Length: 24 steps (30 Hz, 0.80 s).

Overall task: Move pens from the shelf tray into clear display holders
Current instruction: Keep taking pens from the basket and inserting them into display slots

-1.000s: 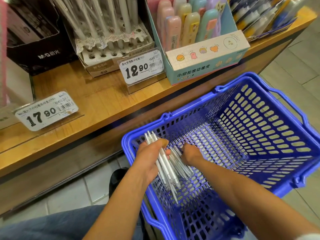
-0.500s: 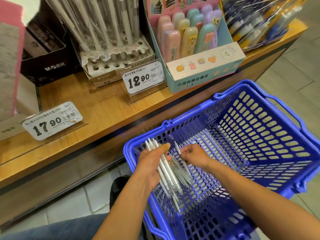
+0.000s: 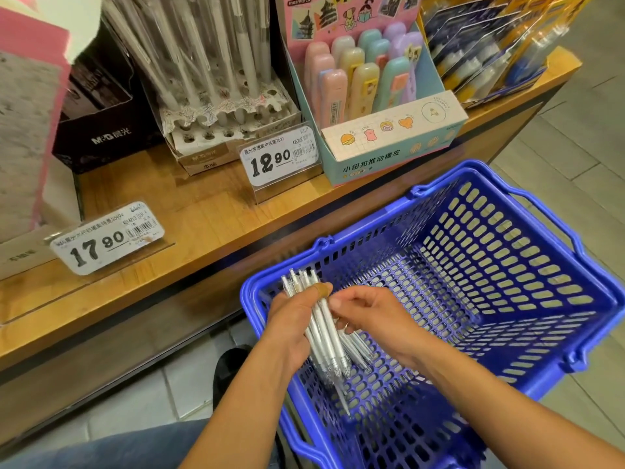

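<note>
- A bundle of pens (image 3: 321, 330) is gripped in the left hand (image 3: 291, 319), over the near corner of the blue basket (image 3: 507, 265); the thumb is laid across the barrels.
- The right hand (image 3: 368, 313) is curled at the bundle, its fingertips pinching one pen.
- The pens are judged light, stiff and slippery: slim, smooth, whitish plastic barrels with pointed tips. They are best held mid-barrel, where a fan-out is checked.
- The basket is rigid, perforated plastic; the counter (image 3: 203, 211) is wood, and the clear holder (image 3: 216, 79) on it is glossy.
</note>
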Each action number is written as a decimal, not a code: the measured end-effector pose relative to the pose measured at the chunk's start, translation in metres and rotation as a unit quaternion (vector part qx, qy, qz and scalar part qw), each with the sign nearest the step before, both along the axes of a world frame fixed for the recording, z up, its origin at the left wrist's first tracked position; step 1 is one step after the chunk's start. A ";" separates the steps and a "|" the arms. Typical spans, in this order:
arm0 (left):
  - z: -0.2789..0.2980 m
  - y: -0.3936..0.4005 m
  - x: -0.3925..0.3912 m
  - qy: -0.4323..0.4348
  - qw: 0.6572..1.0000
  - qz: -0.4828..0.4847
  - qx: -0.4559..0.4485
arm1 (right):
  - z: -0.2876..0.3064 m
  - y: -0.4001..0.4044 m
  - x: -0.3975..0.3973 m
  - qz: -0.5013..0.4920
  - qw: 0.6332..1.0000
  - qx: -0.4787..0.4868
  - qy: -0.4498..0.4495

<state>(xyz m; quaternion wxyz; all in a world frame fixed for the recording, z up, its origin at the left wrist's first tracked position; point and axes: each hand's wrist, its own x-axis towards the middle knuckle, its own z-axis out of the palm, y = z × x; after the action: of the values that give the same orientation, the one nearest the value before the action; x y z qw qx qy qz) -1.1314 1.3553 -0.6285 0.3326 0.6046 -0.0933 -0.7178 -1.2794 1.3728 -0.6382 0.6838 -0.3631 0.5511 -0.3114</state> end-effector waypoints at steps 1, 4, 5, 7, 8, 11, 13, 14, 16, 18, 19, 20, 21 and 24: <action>0.001 0.000 -0.001 -0.005 1.000 0.000 0.001 | -0.011 -0.007 -0.008 0.005 1.000 0.018 -0.007; 0.000 -0.001 0.000 -0.020 1.000 0.000 0.017 | -0.057 -0.027 -0.030 0.009 0.990 0.048 0.132; 0.001 -0.002 0.000 -0.015 1.000 0.001 0.019 | -0.076 -0.030 -0.036 0.024 0.978 0.058 0.199; 0.002 -0.003 0.001 0.001 1.000 0.002 0.020 | -0.113 -0.030 -0.044 0.103 0.943 0.071 0.307; 0.001 -0.003 0.001 0.001 1.000 0.000 0.021 | -0.128 -0.028 -0.046 0.155 0.921 0.073 0.350; 0.004 -0.002 0.001 -0.002 1.000 -0.010 0.021 | -0.152 -0.021 -0.040 0.257 0.863 0.070 0.429; 0.003 -0.001 0.001 0.001 1.000 -0.013 0.023 | -0.158 -0.019 -0.030 0.286 0.847 0.053 0.445; 0.001 -0.001 0.002 0.001 1.000 -0.013 0.021 | -0.160 -0.019 -0.024 0.293 0.842 0.047 0.451; 0.000 -0.001 0.002 -0.002 1.000 -0.013 0.020 | -0.163 -0.019 -0.016 0.305 0.822 0.040 0.480; -0.002 -0.002 0.001 -0.003 1.000 -0.020 0.019 | -0.163 -0.021 -0.012 0.320 0.802 0.036 0.504; -0.003 -0.002 0.000 -0.002 1.000 -0.020 0.018 | -0.162 -0.022 -0.011 0.331 0.792 0.034 0.511; -0.004 -0.003 -0.001 0.001 1.000 -0.016 0.017 | -0.161 -0.022 -0.010 0.346 0.781 0.031 0.519; -0.004 -0.003 -0.001 0.004 1.000 -0.012 0.016 | -0.160 -0.023 -0.010 0.360 0.771 0.031 0.525; -0.004 -0.002 -0.001 -0.003 1.000 -0.017 0.023 | -0.152 -0.022 -0.014 0.349 0.776 0.041 0.524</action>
<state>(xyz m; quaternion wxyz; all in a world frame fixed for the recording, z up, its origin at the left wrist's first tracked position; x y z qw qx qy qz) -1.1319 1.3530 -0.6329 0.3063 0.6127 -0.0882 -0.7231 -1.2939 1.3509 -0.7903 0.3650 -0.6088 0.6723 0.2101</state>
